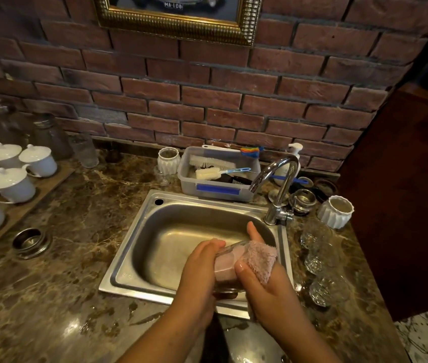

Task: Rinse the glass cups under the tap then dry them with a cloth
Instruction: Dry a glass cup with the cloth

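Pink cloth [261, 260] fills the middle of your view, bunched at the upper right end of the glass cup [224, 268] you hold over the front right part of the steel sink [171, 239]. Your left hand [199, 268] grasps the cup from the left, fingers curled round its wall. The cup sits tilted between both hands, and the cloth's pink shows through the glass. Your right hand [262, 284] holds the cloth against the cup, with the thumb pressed on the near side and one finger pointing up behind the fabric (the other fingers are hidden under the cloth).

The chrome tap [278, 176] curves over the sink's back right corner, well above your hands. Just right of the sink, more glass cups [320, 260] stand in a loose row on the marble counter [63, 258], running from a white ribbed pot [335, 210] down towards you.

Behind the sink a grey plastic tub [218, 189] holds brushes, and a pump bottle [295, 150] stands to its right against the brick wall [207, 100]. Far to your left, white lidded cups [11, 179] sit on a wooden tray [37, 195].
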### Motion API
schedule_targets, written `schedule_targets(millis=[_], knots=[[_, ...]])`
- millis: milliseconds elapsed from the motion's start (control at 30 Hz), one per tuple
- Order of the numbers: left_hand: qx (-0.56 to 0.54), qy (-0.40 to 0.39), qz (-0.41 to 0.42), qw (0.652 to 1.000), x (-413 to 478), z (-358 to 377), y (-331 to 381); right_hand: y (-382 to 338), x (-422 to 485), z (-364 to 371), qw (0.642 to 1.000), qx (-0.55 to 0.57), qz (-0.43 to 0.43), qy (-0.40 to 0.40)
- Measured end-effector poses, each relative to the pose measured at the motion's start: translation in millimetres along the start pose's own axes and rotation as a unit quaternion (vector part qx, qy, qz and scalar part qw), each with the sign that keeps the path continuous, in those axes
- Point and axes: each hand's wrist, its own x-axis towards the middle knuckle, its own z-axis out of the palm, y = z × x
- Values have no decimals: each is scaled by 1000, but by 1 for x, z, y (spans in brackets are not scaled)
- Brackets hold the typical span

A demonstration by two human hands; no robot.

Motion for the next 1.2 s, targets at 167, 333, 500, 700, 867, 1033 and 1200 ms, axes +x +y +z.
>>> schedule_targets(millis=[167,333,500,700,867,1033,1200], knots=[[-38,-33,-155,987,2,-8,12,7,-5,-8,988,-129,-44,-71],[87,-3,125,988,9,-4,-9,3,-9,3,994,100,47,-5],[306,-40,446,840,21,-22,-31,3,-1,1,934,307,182,34],[279,-112,243,922,14,-28,-28,1,1,-13,982,137,128,2],[118,-373,-95,915,18,-37,5,-6,3,-30,993,63,54,-82],[152,-425,-147,880,29,-42,8,-11,11,-38,976,89,95,-174],[518,-254,170,799,19,-31,-4,9,19,-24,967,152,199,-38]])
